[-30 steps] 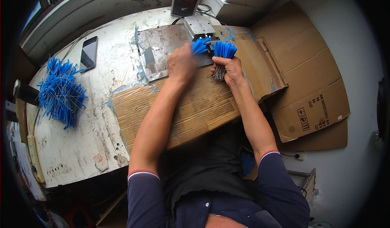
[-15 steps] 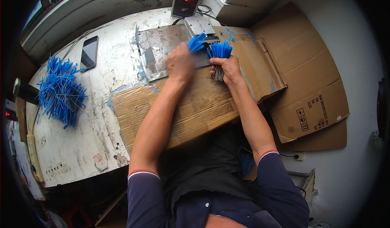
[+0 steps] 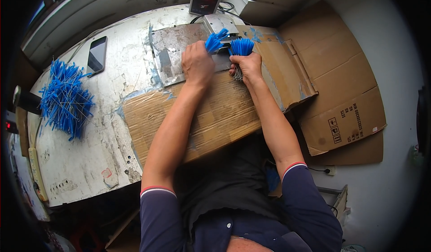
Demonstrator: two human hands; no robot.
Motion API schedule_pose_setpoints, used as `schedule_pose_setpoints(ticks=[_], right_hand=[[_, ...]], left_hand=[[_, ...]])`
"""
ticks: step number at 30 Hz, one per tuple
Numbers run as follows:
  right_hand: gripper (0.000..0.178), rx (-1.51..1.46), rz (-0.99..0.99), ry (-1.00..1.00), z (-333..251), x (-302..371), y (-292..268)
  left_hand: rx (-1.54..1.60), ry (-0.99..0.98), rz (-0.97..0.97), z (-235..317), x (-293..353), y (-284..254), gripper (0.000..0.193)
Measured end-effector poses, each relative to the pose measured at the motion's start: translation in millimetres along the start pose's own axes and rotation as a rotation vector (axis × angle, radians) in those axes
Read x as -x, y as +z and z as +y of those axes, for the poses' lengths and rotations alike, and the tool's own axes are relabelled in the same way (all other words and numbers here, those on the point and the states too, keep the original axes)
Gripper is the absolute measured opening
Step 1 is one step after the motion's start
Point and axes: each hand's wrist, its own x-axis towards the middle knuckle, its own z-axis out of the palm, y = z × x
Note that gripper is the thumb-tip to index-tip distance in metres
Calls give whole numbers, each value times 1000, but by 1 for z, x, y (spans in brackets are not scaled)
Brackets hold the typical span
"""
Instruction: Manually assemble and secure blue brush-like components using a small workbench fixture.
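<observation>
Blue-tipped bundle point(image 3: 241, 47): gripped in right hand point(image 3: 248, 64) | smaller tuft point(image 3: 216, 40): gripped in left hand point(image 3: 197, 65), fingers partly hidden | advice: hold both snugly, tips even, so none slips

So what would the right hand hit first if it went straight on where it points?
Past its own blue bundle, the right hand would probably meet the silver metal box; depth is hard to tell.

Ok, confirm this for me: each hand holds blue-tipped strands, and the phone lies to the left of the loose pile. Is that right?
Not quite: the head view shows the phone to the right of the loose pile, not the left. The left hand and right hand do each hold blue-tipped strands.
</observation>
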Motion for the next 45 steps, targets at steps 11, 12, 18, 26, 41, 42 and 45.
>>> schedule_pose_setpoints(ticks=[11, 12, 18, 26, 41, 42, 45], right_hand=[[13, -265, -104, 90, 1, 8, -23], [15, -289, -103, 104, 1, 9, -23], [17, -250, -93, 64, 5, 12, -21], [18, -339, -193, 75, 6, 17, -24], [12, -78, -79, 70, 4, 7, -12], [11, -47, -76, 61, 4, 4, -12], [10, -19, -50, 62, 4, -3, -6]], left_hand=[[-9, -41, -210, 7, 3, -7, 16], [-1, -34, -214, 6, 4, -7, 15], [8, -18, -230, 8, 5, -8, 12], [-53, 79, -242, 6, 6, -3, 10], [13, -253, -225, 2, -1, -4, 20], [19, -252, -220, 2, -1, -4, 20], [31, -247, -205, 2, 0, -3, 20]])
